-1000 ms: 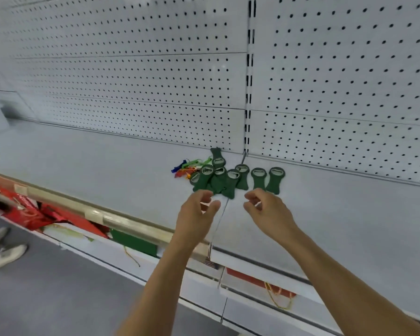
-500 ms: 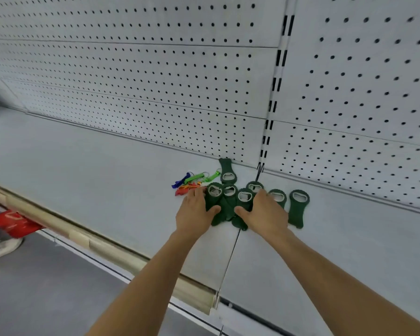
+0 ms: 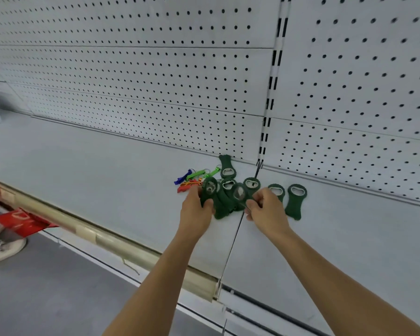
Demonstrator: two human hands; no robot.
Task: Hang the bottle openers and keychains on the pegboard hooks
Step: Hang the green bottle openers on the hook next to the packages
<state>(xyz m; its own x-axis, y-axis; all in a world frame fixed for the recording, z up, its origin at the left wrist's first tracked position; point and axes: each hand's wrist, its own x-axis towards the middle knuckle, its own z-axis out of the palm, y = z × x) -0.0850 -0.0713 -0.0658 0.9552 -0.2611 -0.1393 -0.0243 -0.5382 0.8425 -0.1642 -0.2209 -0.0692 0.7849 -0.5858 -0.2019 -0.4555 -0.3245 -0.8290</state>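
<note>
Bottle openers, dark green, lie bunched on the shelf near its back edge, below the pegboard. Left of them sit the coloured keychains. The left hand grips one opener, and the right hand pinches another. Two more openers lie at the right. Half a second ago both hands pressed flat on the pile; now each has lifted an opener.

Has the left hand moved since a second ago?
Yes. The left hand went forward from the shelf's front to the green openers by the pegboard and grips one.
</note>
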